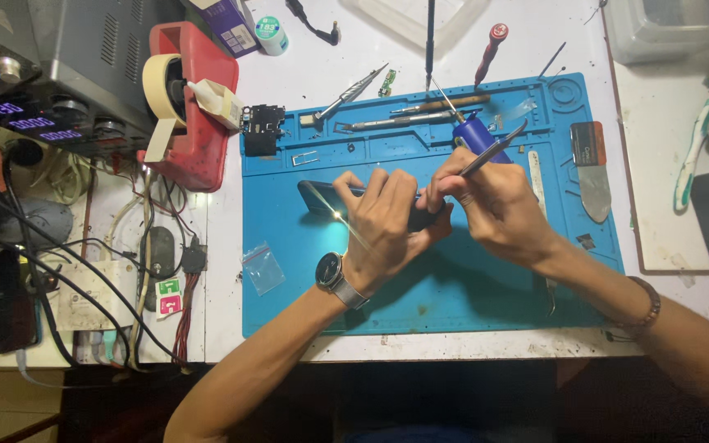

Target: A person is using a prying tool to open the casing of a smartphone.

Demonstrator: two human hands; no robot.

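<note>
The work in hand is a repair on a phone (322,197), and the step looks like fine work on its edge or inside with a thin tool. The phone lies on the blue mat (453,287), a little above the middle of the mat and toward its left half; light reflects from its dark surface.

The left hand (383,226) lies over the phone with bent fingers and presses on it, so it holds the phone in place; most of the phone is hidden under this hand. A watch (330,269) is on the left wrist. The right hand (494,201) is closed around tweezers (490,152), held like a pen. Their working end goes down between the two hands, and I cannot see where it touches.

Along the far edge of the mat lie several metal tools (404,121) and a blue iron handle (476,135). A metal spatula (591,172) rests near the right edge of the mat. A small plastic bag (264,267) lies at the left edge, and a red tape holder (194,107) stands on the desk beyond the far left corner.

In my judgement the next move calls for a steady left hand and a very small, careful motion of the tweezers, because the part is tiny and hidden under the fingers.
</note>
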